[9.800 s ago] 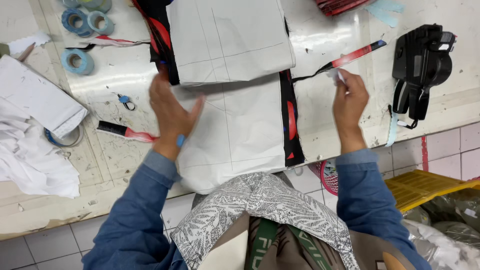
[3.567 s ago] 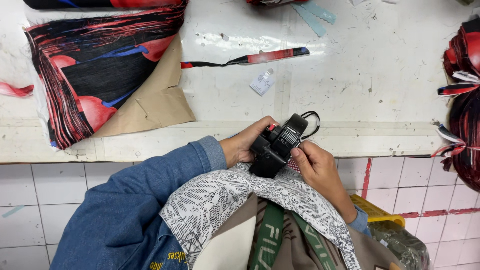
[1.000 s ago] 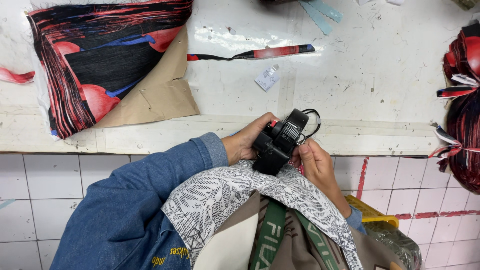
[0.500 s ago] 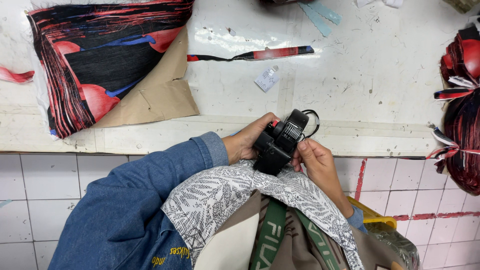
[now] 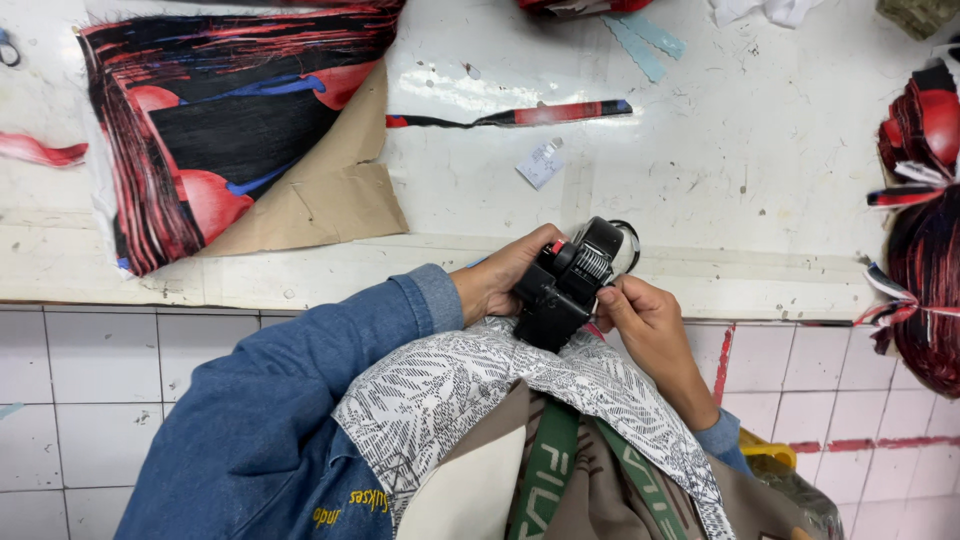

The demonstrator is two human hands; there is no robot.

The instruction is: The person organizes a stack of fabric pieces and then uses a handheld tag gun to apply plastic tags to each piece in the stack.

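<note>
1. Left hand is closed around the black handheld device, held at the white table edge.
2. Right hand pinches the device's right side with its fingertips.
3. A stack of red-black fabric lies well apart, to the left.

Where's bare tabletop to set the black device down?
Free: the table between the paper tag and the right fabric bundle, and below the fabric strip. Crowded: left, under the fabric stack. Both hands hold the device.
</note>
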